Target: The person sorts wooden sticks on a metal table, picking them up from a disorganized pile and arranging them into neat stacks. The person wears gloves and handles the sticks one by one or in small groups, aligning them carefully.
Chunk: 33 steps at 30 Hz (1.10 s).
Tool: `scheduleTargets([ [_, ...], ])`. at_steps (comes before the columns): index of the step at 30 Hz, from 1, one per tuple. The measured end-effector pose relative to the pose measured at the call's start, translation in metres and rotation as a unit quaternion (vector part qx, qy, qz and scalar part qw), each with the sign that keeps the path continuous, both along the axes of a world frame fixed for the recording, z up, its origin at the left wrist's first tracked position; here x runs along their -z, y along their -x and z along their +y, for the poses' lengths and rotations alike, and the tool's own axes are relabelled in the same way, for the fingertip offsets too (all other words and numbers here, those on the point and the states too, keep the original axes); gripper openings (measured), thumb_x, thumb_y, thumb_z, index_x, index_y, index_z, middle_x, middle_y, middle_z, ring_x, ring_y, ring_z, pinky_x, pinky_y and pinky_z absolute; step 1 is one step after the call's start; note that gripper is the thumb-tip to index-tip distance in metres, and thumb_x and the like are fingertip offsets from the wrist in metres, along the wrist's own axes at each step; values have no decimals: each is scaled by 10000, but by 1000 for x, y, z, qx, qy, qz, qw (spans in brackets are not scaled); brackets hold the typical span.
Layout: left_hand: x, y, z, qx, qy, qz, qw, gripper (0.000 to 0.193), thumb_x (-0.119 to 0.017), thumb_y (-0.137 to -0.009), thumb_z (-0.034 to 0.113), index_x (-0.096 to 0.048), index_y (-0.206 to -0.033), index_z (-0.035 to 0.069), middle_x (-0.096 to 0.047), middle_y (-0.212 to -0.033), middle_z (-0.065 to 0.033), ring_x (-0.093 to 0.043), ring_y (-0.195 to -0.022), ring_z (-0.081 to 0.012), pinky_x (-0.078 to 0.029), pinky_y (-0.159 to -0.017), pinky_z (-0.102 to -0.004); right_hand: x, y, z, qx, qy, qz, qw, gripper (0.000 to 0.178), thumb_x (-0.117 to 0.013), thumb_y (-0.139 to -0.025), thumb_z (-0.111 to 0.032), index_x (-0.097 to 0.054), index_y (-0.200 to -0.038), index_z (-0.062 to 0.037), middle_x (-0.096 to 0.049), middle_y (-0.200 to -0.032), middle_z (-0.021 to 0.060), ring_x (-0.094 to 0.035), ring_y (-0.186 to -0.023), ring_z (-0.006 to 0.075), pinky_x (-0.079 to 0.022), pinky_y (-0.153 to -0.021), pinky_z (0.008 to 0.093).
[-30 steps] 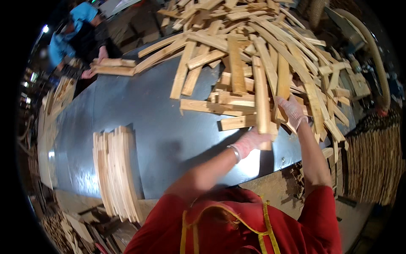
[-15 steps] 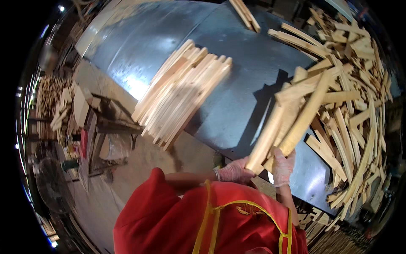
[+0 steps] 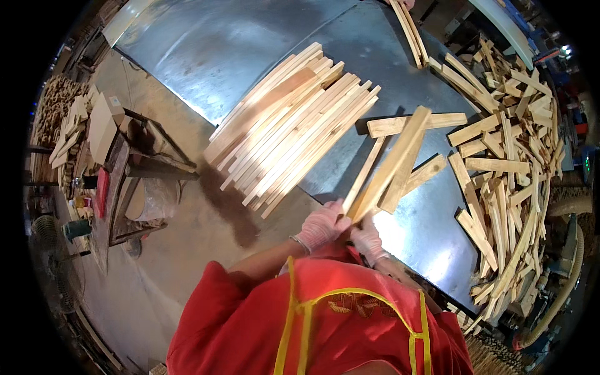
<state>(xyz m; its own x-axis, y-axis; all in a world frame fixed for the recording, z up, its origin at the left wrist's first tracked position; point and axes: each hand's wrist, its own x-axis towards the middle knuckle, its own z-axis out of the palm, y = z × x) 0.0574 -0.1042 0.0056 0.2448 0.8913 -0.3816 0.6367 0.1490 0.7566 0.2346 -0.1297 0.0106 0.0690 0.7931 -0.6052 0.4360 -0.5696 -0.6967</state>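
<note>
My left hand (image 3: 325,226), in a pale striped work glove, is closed at the near end of a few curved wooden strips (image 3: 389,164). My right hand (image 3: 369,240), gloved alike, grips the same end from the right; some of its fingers are hidden under the wood. The strips fan out away from me over the metal table (image 3: 250,37). Just beyond them, a loose strip (image 3: 415,125) lies crosswise and another short piece (image 3: 425,175) slants beside them. Left of my hands, a row of wooden strips (image 3: 294,125) lies side by side, overhanging the table's near edge.
A jumbled heap of curved wooden offcuts (image 3: 512,169) covers the table's right side. At the far edge another person's hand (image 3: 407,4) holds a few strips (image 3: 407,31). A wooden stand (image 3: 134,162) is on the floor to the left, and a ribbed hose (image 3: 565,269) hangs at the right.
Both hands have moved left with the strips, which have spread apart. A crosswise strip and a short piece now show separately on the table. The view has shifted, and the far person's hand has appeared.
</note>
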Motion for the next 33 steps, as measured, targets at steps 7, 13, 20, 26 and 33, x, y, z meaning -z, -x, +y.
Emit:
scheduleTargets([
  [7, -2, -33, 65, 47, -99, 178, 978, 725, -742, -860, 447, -525, -1405, 20, -635, -1293, -198, -647, -1190, -367, -532, -996, -469, -12, -41, 54, -322, -66, 26, 944, 479, -671, -913, -299, -663, -1294, -10, -703, -1160, 191, -678, -1083, 372, -521, -992, 394],
  [13, -52, -11, 81, 67, -33, 238, 968, 625, -745, -795, 313, -581, -1342, 58, -613, -1295, -135, -631, -1209, -333, -503, -1027, -480, 11, -140, 161, 49, -158, -42, 985, 545, -685, -905, -279, -641, -1345, 39, -708, -1206, 195, -670, -1122, 319, -507, -995, 389],
  [20, 0, 23, 71, 9, -352, 328, 876, 609, -723, -751, 209, -588, -1337, 109, -551, -1362, -103, -489, -1352, -341, -362, -1171, -529, 59, -135, 326, 427, -115, 111, 890, 632, -869, -839, -287, -650, -1281, 107, -714, -1190, 200, -691, -1058, 329, -516, -976, 437],
  [26, -3, 22, 75, 9, -364, 302, 881, 606, -719, -771, 141, -587, -1361, 98, -564, -1415, -113, -524, -1331, -338, -381, -1168, -522, 91, -173, 366, 385, -129, 382, 830, 404, -913, -823, -148, -696, -1121, 19, -715, -1026, 133, -694, -912, 301, -595, -881, 457],
  [33, 1, 24, 80, -52, -345, 308, 885, 474, -571, -904, 179, -578, -1372, 102, -566, -1386, -105, -532, -1309, -317, -422, -1103, -487, -17, -261, 330, 391, -282, 207, 851, 282, -779, -949, -225, -674, -1154, -63, -676, -1029, 42, -670, -875, 188, -585, -739, 380],
])
